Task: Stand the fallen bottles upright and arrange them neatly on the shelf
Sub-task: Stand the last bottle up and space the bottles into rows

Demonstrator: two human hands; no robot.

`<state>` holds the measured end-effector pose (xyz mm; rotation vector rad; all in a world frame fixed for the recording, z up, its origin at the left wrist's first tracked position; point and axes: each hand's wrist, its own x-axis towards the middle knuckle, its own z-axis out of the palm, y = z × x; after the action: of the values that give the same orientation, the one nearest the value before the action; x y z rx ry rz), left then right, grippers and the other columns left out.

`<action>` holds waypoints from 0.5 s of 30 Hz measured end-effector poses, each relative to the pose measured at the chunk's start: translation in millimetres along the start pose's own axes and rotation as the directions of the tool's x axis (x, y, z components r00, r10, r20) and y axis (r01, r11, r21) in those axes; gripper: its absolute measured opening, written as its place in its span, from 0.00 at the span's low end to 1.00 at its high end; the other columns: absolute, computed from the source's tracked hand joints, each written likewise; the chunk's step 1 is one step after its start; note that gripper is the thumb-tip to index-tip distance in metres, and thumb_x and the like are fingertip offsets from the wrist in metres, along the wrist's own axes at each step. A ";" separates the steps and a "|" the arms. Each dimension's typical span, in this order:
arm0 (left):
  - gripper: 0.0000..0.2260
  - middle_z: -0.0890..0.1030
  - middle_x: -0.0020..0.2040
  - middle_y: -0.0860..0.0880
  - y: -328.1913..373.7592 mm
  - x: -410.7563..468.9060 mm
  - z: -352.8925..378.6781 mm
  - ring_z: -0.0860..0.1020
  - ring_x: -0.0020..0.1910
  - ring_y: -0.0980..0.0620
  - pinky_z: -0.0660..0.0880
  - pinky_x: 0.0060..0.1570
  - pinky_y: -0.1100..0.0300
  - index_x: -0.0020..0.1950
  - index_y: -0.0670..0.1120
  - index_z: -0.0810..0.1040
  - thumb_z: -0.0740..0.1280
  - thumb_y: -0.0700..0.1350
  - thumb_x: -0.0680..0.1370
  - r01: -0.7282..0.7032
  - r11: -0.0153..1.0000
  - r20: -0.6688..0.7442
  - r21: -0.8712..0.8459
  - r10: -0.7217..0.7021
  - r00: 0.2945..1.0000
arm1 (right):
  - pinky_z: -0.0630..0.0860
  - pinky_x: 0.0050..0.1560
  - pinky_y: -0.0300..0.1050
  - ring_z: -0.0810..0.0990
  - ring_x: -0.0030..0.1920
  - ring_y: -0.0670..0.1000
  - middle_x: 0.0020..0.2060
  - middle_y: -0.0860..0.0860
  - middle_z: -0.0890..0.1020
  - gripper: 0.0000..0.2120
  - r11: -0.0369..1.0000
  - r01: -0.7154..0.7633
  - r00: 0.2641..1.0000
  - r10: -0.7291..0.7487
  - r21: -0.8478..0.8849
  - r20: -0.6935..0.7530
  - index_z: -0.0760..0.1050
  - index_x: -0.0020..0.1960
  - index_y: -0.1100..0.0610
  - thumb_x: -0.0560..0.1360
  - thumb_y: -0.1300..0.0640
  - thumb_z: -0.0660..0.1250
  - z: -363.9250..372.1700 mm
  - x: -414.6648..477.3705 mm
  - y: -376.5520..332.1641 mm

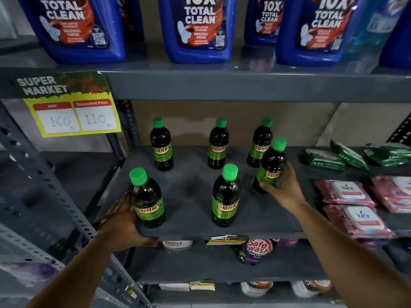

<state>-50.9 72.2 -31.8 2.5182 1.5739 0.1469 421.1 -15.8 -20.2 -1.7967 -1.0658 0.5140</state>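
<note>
Head view: at the shelf (191,187) front left, the left hand (121,221) wraps its fingers (129,202) around the front-left bottle (146,197), upright, cap up. The front-middle bottle (225,195) stands free. On the right, the right hand (283,187) grasps the front-right bottle (270,166), its long axis leaning right, just before the back-right bottle (259,143); I judge it needs straightening.
</note>
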 end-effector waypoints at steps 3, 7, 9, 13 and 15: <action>0.68 0.58 0.79 0.45 0.7 0.2 -0.8 0.57 0.77 0.43 0.54 0.76 0.49 0.80 0.52 0.55 0.62 0.86 0.46 -0.008 1.000 0.009 0.006 0.008 1.000 | 0.75 0.59 0.50 0.79 0.60 0.51 0.59 0.46 0.79 0.37 0.999 -0.049 0.999 0.049 -0.023 -0.022 0.66 0.62 0.44 0.60 0.49 0.82 5.4 11.4 0.6; 0.67 0.58 0.79 0.44 2.1 -0.4 -1.8 0.57 0.77 0.43 0.55 0.77 0.48 0.79 0.52 0.57 0.61 0.86 0.47 -0.004 0.999 0.017 0.037 0.004 1.000 | 0.76 0.56 0.47 0.81 0.57 0.50 0.57 0.46 0.81 0.35 0.999 -0.047 0.998 0.047 -0.006 -0.036 0.68 0.62 0.46 0.61 0.51 0.82 7.6 2.3 -0.4; 0.66 0.57 0.80 0.45 1.8 -0.5 -1.2 0.56 0.77 0.43 0.53 0.77 0.48 0.79 0.52 0.56 0.60 0.86 0.47 -0.006 0.999 0.022 0.045 0.005 1.000 | 0.77 0.55 0.47 0.81 0.56 0.50 0.56 0.47 0.82 0.35 1.000 -0.031 0.999 0.031 -0.004 -0.034 0.68 0.62 0.47 0.61 0.53 0.81 4.9 -8.9 -2.7; 0.68 0.56 0.80 0.44 0.3 0.9 -0.8 0.56 0.77 0.43 0.54 0.76 0.48 0.80 0.52 0.55 0.60 0.86 0.46 0.015 0.998 0.031 0.064 -0.017 0.999 | 0.75 0.50 0.44 0.81 0.51 0.45 0.51 0.43 0.81 0.32 1.000 -0.005 1.000 0.004 -0.013 -0.029 0.69 0.57 0.45 0.60 0.51 0.81 -4.5 -43.8 -4.6; 0.68 0.57 0.79 0.43 -0.5 2.3 -0.5 0.58 0.76 0.42 0.56 0.76 0.47 0.79 0.51 0.55 0.60 0.86 0.46 0.019 0.997 0.034 0.075 -0.021 0.999 | 0.74 0.50 0.43 0.80 0.50 0.43 0.50 0.43 0.81 0.31 1.000 0.009 0.999 -0.010 -0.030 -0.038 0.69 0.55 0.41 0.58 0.51 0.81 -9.1 -62.1 -3.8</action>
<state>-50.4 74.4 -31.4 2.5448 1.6199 0.0424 393.0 -72.1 -19.3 -1.8192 -1.0598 0.4582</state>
